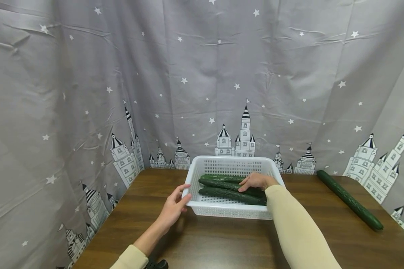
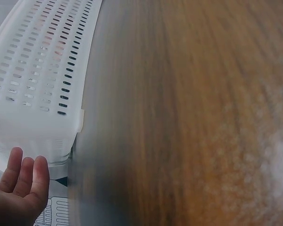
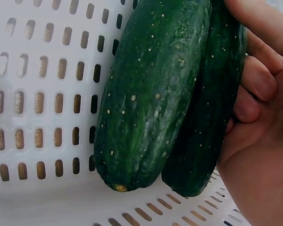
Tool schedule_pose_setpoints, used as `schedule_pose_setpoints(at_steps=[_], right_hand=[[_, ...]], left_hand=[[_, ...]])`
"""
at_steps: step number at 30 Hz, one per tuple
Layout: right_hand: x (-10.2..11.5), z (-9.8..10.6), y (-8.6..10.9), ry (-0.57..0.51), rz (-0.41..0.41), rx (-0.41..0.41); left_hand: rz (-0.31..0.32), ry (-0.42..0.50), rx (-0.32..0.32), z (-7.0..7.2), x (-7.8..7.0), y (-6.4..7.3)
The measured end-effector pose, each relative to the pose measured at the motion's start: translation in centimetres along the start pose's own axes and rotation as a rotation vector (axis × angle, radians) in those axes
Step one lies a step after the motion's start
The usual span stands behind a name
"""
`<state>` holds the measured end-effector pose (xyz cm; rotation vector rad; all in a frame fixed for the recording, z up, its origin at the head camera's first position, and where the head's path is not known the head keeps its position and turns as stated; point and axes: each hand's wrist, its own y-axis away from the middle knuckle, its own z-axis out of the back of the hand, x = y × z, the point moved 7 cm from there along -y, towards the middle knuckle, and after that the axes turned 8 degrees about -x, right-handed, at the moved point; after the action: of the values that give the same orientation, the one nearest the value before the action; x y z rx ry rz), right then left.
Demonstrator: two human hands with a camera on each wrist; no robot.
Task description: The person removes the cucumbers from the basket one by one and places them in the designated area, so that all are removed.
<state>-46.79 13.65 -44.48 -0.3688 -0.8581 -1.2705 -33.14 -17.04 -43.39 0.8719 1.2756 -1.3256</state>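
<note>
A white slotted plastic basket [image 1: 230,209] stands on the wooden table, with three dark green cucumbers lying lengthwise in it. My left hand [image 1: 171,207] holds the basket's left end, thumb and index finger at the rim; in the left wrist view its other fingers [image 2: 40,179] are bent close to the basket's end wall. Reaching over the right side, my right hand [image 1: 258,181] grips the middle cucumber [image 1: 219,184]. The right wrist view shows fingers curled against this cucumber [image 3: 205,117], beside the front cucumber [image 3: 148,103]. The back cucumber [image 1: 222,178] is partly hidden behind the right hand.
Another long cucumber [image 1: 350,200] lies slantwise on the table's right side. A small black object [image 1: 158,264] shows at the bottom edge near the left sleeve. Behind the wooden table [image 1: 229,243] hangs a grey curtain [image 1: 195,93] with stars and castles.
</note>
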Motion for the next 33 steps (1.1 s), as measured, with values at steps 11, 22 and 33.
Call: schedule_pose_setpoints(at_steps=[11,22,33], right_hand=[[0.6,0.2,-0.3,-0.051,0.058,0.015],[1.0,1.0,-0.5,-0.021,0.089,-0.025],[1.3,1.6,-0.7,-0.060,0.105,-0.025]], left_hand=[[0.001,-0.007,0.000,0.0,0.0,0.0],[0.001,-0.006,-0.004,0.0,0.0,-0.1],[-0.003,-0.025,-0.013,-0.1,0.0,0.1]])
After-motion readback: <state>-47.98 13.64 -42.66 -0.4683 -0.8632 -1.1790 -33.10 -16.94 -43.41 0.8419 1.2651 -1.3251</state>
